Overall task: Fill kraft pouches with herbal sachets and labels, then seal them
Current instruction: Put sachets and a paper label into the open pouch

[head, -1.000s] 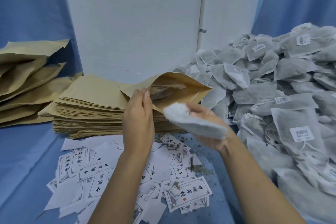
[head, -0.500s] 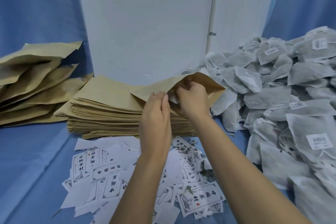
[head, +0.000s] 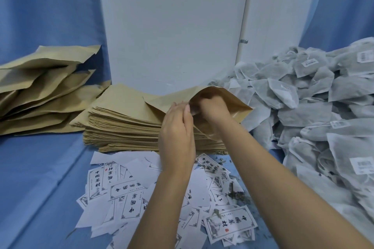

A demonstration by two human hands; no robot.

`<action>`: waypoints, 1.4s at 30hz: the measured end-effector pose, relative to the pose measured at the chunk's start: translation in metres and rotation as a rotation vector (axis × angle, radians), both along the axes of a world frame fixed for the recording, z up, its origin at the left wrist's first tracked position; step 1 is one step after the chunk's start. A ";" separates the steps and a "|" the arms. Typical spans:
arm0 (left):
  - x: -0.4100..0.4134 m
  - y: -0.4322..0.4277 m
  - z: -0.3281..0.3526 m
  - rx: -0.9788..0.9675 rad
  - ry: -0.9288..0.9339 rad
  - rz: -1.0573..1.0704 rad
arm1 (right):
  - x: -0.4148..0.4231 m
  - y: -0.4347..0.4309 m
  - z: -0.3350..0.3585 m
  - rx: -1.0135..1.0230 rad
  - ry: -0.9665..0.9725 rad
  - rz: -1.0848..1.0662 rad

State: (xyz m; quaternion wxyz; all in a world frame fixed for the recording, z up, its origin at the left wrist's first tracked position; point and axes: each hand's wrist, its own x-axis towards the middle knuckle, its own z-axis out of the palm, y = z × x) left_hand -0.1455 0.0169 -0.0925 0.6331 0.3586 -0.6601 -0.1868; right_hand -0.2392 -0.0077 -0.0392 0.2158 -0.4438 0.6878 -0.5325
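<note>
Pinched the near lip of an open kraft pouch [head: 172, 97] with the left hand [head: 176, 125], fingers and thumb curled onto the paper edge, just toward 3 o'clock of the view's centre. Held that pouch lifted and gaping, mouth turned toward 5 o'clock, far end lying on the stack of flat kraft pouches [head: 125, 119]. Had the right hand [head: 214, 107] sunk into the mouth up to the knuckles, fingers bent inward and hidden under the upper flap; could not tell how far closed, nor whether anything lay in the grip. Saw no sachet inside the pouch from this angle, with the interior blocked by the hand. Worked with both forearms reaching up from 6 o'clock, the hands nearly touching at the pouch lip. Found the heap of herbal sachets [head: 313, 107] at 3 o'clock, grey-white mesh bags with small barcode stickers, piled against the right side of the stack. Found the printed labels [head: 125, 192] scattered at 6 o'clock under the forearms, some face up, some face down, with loose herb crumbs [head: 236, 194] among them toward 5 o'clock. Noted a looser pile of bulging kraft pouches [head: 44, 91] at 9 o'clock, just beside the flat stack. Had everything laid on a blue-covered worktop [head: 36, 178], with a white panel [head: 172, 26] upright at 12 o'clock.
</note>
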 end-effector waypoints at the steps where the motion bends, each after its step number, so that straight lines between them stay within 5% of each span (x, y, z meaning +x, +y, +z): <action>1: 0.001 -0.004 -0.001 0.000 0.000 -0.007 | 0.000 0.004 -0.004 -0.012 0.024 -0.003; 8: 0.004 0.001 0.003 0.018 -0.004 -0.024 | 0.000 0.011 -0.019 -0.148 0.564 -0.063; 17: 0.006 0.001 -0.002 -0.021 0.056 0.035 | 0.000 0.000 -0.013 0.018 1.149 -0.038; 20: 0.005 0.000 -0.003 -0.045 0.049 0.056 | -0.001 -0.002 -0.006 0.170 1.125 0.022; 24: 0.006 -0.003 -0.002 -0.034 0.062 0.013 | -0.002 -0.003 -0.011 0.124 1.032 0.023; 28: 0.013 -0.015 0.004 0.042 -0.035 0.081 | -0.002 0.001 -0.027 -0.119 0.997 -0.098; 33: 0.018 -0.019 0.006 0.119 0.135 0.110 | 0.009 0.021 -0.042 -0.534 0.551 -0.007; 37: 0.020 -0.017 0.012 0.146 0.249 0.041 | 0.012 0.036 -0.055 -0.377 0.415 0.193; 42: 0.018 -0.015 0.014 0.175 0.220 0.002 | 0.012 0.042 -0.064 -0.131 0.523 0.356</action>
